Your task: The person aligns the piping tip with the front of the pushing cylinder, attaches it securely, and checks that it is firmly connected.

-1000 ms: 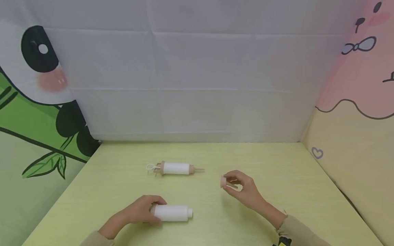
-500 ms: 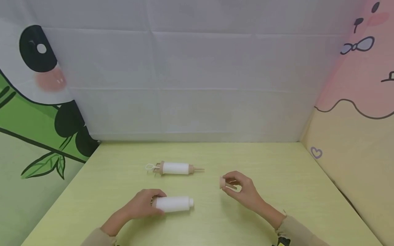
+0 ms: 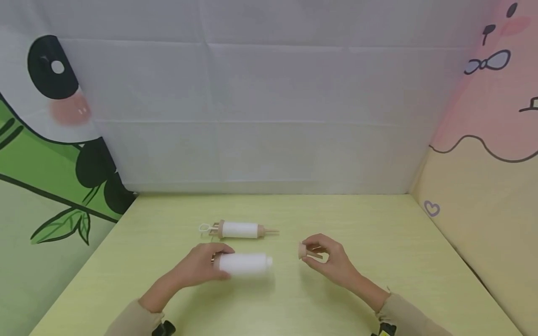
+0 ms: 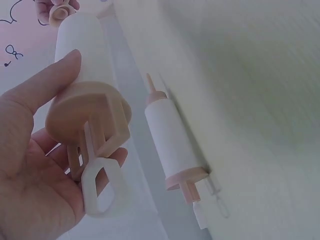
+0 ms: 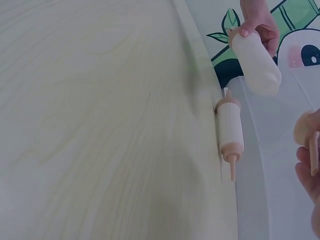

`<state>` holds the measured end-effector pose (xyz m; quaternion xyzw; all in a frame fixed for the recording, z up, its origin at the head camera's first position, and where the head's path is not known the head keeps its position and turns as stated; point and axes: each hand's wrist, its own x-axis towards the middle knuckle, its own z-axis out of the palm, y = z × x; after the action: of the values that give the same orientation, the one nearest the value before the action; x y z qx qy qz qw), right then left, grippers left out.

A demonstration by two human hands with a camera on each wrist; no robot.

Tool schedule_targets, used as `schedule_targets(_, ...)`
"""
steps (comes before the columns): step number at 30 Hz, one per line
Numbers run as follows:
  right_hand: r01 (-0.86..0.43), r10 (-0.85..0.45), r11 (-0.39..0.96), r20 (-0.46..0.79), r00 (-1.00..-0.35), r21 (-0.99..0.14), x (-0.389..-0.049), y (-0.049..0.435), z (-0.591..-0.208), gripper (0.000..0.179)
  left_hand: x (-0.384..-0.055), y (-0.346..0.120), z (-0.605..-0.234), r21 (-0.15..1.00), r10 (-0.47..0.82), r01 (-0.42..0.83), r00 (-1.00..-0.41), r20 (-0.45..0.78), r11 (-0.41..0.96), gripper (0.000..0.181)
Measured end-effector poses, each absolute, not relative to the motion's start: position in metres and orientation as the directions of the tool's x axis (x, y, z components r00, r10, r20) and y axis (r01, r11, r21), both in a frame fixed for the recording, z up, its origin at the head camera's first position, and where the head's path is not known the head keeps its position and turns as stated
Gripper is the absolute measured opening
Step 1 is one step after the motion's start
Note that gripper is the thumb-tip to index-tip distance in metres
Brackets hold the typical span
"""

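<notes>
My left hand grips a syringe-like tube by its rear end, holding it above the table. It has a white barrel and a plain white front end. In the left wrist view, its peach collar and white ring handle show near the palm. With thumb and fingers, my right hand pinches a peach nozzle whose wide round end faces the tube and whose thin spout points back toward the palm. A gap separates nozzle and tube.
Behind the hands, a second syringe-like tube lies on the pale yellow table, its peach nozzle attached and pointing right. A white cloth hangs at the table's back edge, with cartoon-printed panels at both sides.
My left hand has carried the tube up off the table, forward and slightly right. The right hand with the nozzle has hardly moved.
</notes>
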<state>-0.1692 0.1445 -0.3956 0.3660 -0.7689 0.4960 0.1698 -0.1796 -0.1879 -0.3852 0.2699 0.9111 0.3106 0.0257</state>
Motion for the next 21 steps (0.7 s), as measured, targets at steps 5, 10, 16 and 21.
schedule_targets(5,-0.731,-0.414,0.25,0.612,-0.674,-0.635,-0.17,0.141,-0.393,0.03,-0.185,-0.18,-0.379,0.545,0.497,0.497,-0.852,0.162,0.675,0.04)
schedule_targets(10,-0.735,-0.423,0.242,0.613,-0.667,-0.634,-0.178,0.14,-0.404,0.03,-0.189,-0.173,-0.376,0.538,0.505,0.518,-0.843,0.188,0.665,0.041)
schedule_targets(16,-0.72,-0.434,0.257,0.588,-0.682,-0.645,-0.191,0.14,-0.422,0.03,-0.191,-0.166,-0.374,0.541,0.499,0.511,-0.847,0.184,0.668,0.043)
schedule_targets(21,-0.727,-0.437,0.256,0.595,-0.674,-0.637,-0.194,0.135,-0.421,0.029,-0.193,-0.16,-0.374,0.539,0.497,0.513,-0.847,0.19,0.668,0.043)
